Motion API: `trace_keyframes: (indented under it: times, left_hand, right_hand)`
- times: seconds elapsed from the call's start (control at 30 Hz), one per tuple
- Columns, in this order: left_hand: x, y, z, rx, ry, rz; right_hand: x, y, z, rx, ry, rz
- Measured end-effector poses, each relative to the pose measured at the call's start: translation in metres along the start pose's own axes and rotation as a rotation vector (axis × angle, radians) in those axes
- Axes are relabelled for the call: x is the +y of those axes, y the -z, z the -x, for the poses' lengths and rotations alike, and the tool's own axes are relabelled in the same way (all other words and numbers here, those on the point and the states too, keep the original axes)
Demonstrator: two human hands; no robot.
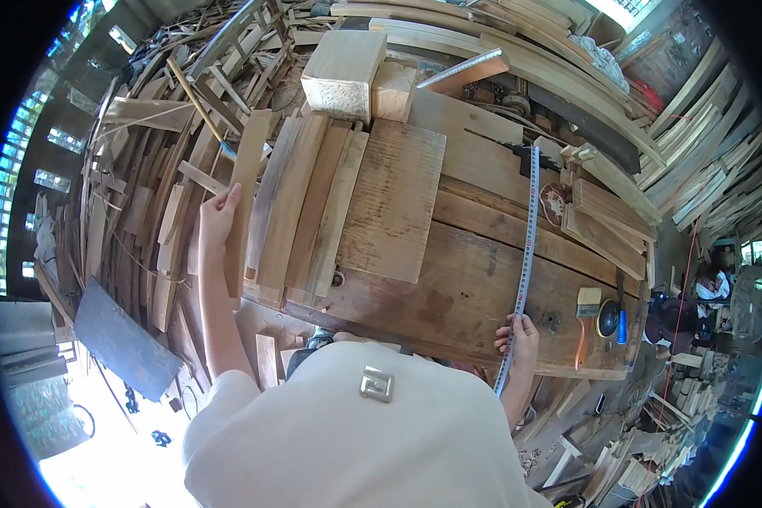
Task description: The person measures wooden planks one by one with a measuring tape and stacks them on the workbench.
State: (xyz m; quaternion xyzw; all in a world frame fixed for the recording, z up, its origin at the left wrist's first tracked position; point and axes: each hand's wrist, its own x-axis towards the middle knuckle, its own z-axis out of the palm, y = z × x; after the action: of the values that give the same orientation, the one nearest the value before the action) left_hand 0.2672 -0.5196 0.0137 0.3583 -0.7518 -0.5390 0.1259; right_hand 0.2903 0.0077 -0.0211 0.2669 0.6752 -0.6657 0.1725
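At the left edge of the bench, my left hand (219,210) is closed on the edge of a long wooden board (253,161). A short strip of wood (201,177) lies just beyond its knuckles; whether the hand touches it, I cannot tell. On the right, my right hand (521,335) grips a measuring tape (530,212), its blade stretched away across the workbench (470,296). The tape's lower end runs down past the hand towards my body. Between my hands lie several narrow boards (292,203) side by side and a wide flat board (394,199).
A large wood block (343,74) stands at the bench's back. An orange-handled brush (583,326), a round black disc (608,317) and a blue-handled tool (622,326) lie at the right end. Stacked timber (516,59) surrounds the bench. A person (677,322) is far right.
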Motion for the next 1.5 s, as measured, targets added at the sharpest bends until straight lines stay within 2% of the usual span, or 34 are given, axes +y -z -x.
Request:
trace_keyframes:
  times: [0.1,0.17,0.2,0.23,0.3,0.33,0.47,0.73,0.77,0.83,0.87,0.93,1.0,1.07,1.13,1.2,1.33,1.5]
  left_hand:
    - [-0.004,-0.017,0.001,-0.019,-0.073,0.018]
    - [0.001,-0.027,0.001,0.017,-0.195,-0.199]
    - [0.008,-0.031,0.005,0.129,-0.421,-0.471]
    - [0.009,-0.032,0.005,0.129,-0.421,-0.471]
    - [0.012,-0.035,0.001,-0.117,-0.265,-0.291]
    - [0.004,-0.036,-0.007,-0.276,-0.138,-0.081]
    - [0.015,-0.047,-0.002,-0.284,-0.108,-0.071]
    - [0.024,-0.047,0.001,-0.272,-0.203,-0.401]
    - [0.02,-0.045,-0.003,-0.285,-0.212,-0.403]
    - [0.013,-0.041,-0.014,-0.44,-0.228,-0.194]
    - [0.01,-0.041,-0.015,-0.447,-0.168,-0.079]
    - [0.01,-0.043,-0.011,-0.355,-0.151,-0.101]
    - [0.018,-0.045,-0.001,-0.399,-0.16,-0.101]
    - [0.02,-0.049,0.004,-0.28,-0.211,-0.268]
    - [0.018,-0.049,0.001,-0.322,-0.204,-0.305]
    - [0.019,-0.052,0.001,-0.2,-0.187,-0.438]
    - [0.022,-0.052,-0.005,-0.285,-0.186,-0.396]
    - [0.023,-0.054,-0.004,-0.225,-0.186,-0.457]
  right_hand:
    - [0.002,0.001,0.0,-0.01,0.015,0.007]
    - [0.004,0.0,0.0,-0.008,0.027,0.001]
    - [0.005,0.001,0.0,-0.008,0.025,0.002]
    - [0.005,0.001,0.0,-0.004,0.033,0.003]
    - [0.006,0.0,-0.001,-0.001,0.042,-0.003]
    - [0.006,0.0,-0.001,0.003,0.053,0.003]
    - [0.007,-0.004,0.002,0.031,0.081,0.023]
    - [0.011,-0.007,0.005,0.055,0.113,0.007]
    - [0.011,-0.007,0.005,0.052,0.113,0.016]
    - [0.008,-0.008,0.005,0.063,0.101,0.025]
    - [0.007,-0.008,0.005,0.063,0.095,0.019]
    - [0.007,-0.009,0.005,0.068,0.091,0.014]
    - [0.009,-0.009,0.005,0.087,0.093,0.001]
    - [0.01,-0.009,0.005,0.081,0.1,-0.007]
    - [0.008,-0.01,0.006,0.089,0.095,-0.015]
    - [0.008,-0.01,0.006,0.076,0.089,-0.006]
    - [0.009,-0.009,0.006,0.055,0.102,-0.01]
    - [0.009,-0.008,0.006,0.049,0.101,-0.016]
